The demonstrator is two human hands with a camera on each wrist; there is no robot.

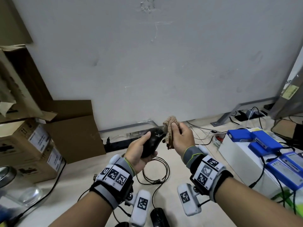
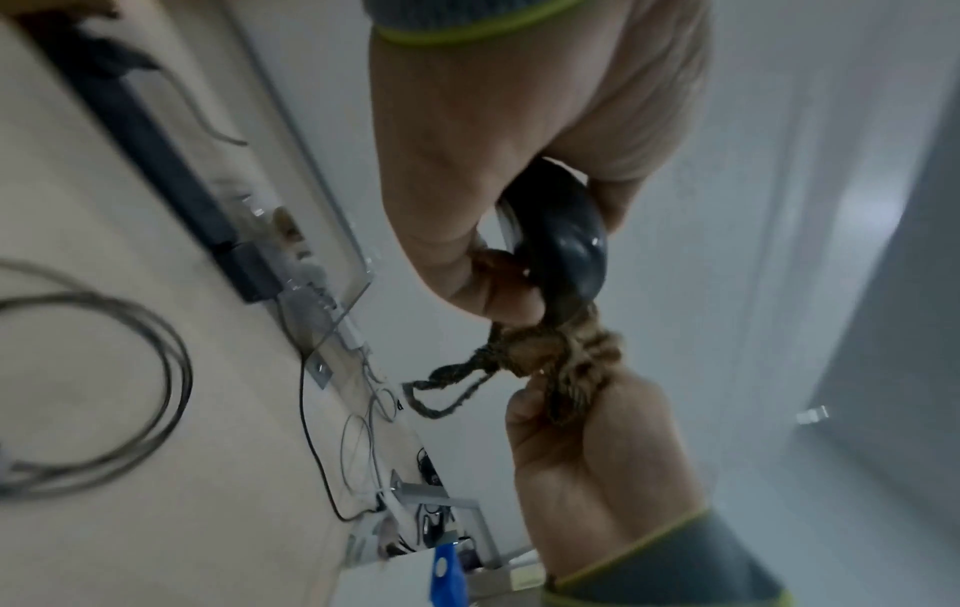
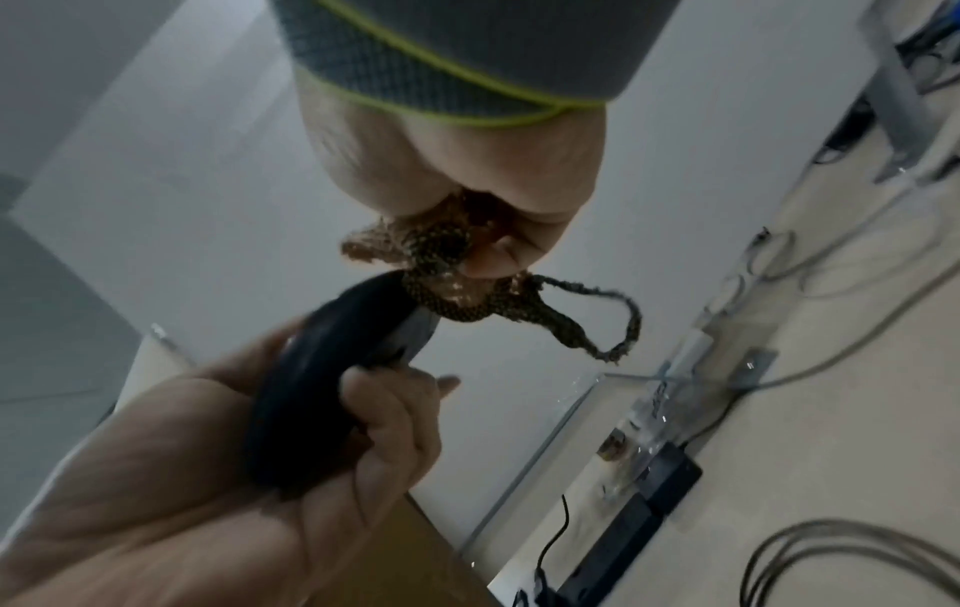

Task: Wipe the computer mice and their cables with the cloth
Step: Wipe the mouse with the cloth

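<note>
1. The left hand [image 1: 139,151] holds a black mouse [image 1: 151,141] lifted above the middle of the desk [image 1: 177,163], thumb along its top and the other fingers curled under it.
2. The right hand [image 1: 182,136] grips a bunched tan cloth [image 1: 169,128], thumb pressed over the wad, and the cloth touches the front end of the mouse.
3. Only the head view shows the coiled cable [image 1: 155,171] lying on the desk below the hands, and 2 more black mice [image 1: 158,217] at the near edge, partly cut off by the frame.
4. The left wrist view shows what the head view hides: the cloth [image 2: 561,353] bunched against the tip of the mouse [image 2: 566,242], with a frayed dark loop of yarn hanging free.
5. The right wrist view shows the left hand's fingers [image 3: 389,415] wrapped round the underside of the mouse [image 3: 311,394], and the right fingertips pinching the cloth [image 3: 442,263].
6. Cardboard boxes [image 1: 32,145] stand at the left edge of the desk and blue packs [image 1: 262,141] on a white box at the right edge; their labels are too blurred to read.
7. The wrist bands carry square black-and-white marker patterns, with no readable words.
</note>
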